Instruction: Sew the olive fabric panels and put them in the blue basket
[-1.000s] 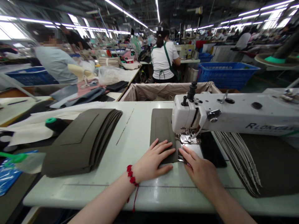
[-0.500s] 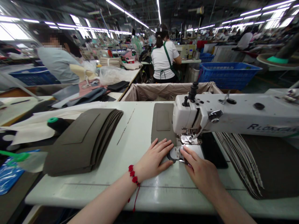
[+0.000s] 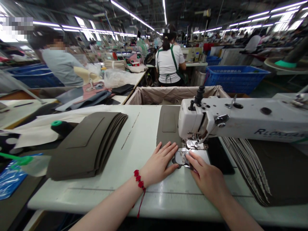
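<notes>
My left hand [image 3: 161,163], a red bracelet at its wrist, lies flat with fingers spread. Its fingertips rest on the near edge of a dark olive fabric panel [image 3: 166,138], which bears a stitched rectangle and runs under the sewing machine head [image 3: 192,117]. Beside the needle area, my right hand [image 3: 209,179] has its fingers close together at the metal guide [image 3: 186,157] on the machine's plate. Its thumb is tucked below the index finger, and whatever lies between them is hidden.
A stack of olive panels [image 3: 81,144] lies on the left of the table [image 3: 134,179]; edged panels [image 3: 276,173] hang together at right. A thread cone [image 3: 62,127] rests at far left. Beyond the table stand a cloth-lined bin [image 3: 144,96], a blue crate [image 3: 237,75] and co-workers.
The fabric panel has slid slightly away from me past the machine head, and my left fingertips have edged forward with it. My right hand stays at the guide.
</notes>
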The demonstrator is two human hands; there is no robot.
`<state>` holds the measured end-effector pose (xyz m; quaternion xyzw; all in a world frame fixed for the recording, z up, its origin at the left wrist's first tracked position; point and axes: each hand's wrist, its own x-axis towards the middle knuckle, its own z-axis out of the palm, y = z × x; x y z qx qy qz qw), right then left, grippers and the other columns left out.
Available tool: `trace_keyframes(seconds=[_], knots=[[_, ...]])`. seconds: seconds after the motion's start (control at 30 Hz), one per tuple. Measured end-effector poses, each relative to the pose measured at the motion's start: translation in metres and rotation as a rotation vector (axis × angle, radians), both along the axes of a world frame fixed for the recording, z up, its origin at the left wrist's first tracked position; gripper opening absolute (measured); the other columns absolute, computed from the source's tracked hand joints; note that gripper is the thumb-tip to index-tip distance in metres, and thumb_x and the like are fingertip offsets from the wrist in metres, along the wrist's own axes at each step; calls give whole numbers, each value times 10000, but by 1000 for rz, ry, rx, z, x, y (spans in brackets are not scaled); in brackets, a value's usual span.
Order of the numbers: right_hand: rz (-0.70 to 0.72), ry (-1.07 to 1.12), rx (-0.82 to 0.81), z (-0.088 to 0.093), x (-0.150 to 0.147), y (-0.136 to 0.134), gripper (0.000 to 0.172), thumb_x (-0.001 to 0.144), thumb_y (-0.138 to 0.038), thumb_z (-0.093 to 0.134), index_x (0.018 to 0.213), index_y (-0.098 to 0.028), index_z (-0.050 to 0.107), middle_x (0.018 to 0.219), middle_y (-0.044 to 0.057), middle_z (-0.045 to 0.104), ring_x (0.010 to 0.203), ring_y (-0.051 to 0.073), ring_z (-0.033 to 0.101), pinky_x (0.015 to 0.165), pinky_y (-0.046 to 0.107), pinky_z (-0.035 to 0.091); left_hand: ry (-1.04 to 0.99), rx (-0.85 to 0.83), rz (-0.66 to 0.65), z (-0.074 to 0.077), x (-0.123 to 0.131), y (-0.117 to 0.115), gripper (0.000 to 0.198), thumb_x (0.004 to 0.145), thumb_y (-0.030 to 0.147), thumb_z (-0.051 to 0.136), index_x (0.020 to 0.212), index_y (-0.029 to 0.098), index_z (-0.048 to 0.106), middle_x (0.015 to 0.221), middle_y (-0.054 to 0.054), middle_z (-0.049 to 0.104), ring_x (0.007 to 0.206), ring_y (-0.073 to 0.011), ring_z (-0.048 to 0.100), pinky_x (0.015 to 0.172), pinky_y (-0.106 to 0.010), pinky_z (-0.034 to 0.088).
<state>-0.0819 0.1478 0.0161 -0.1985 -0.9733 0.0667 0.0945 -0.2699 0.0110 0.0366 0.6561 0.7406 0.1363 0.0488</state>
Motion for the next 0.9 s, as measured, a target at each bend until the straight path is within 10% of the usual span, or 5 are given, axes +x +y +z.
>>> trace_keyframes(seconds=[0.9], knots=[[6,28,3,-1,-2,-2,519,875,-129,463,1373,-275,438,1453,5,431,971,176,652,716,317,549,-13,32,3,-3,-1,-1,704,944,498,479,1501,242,133,1552,-44,170,1435,-234,99,1181,-473,119]])
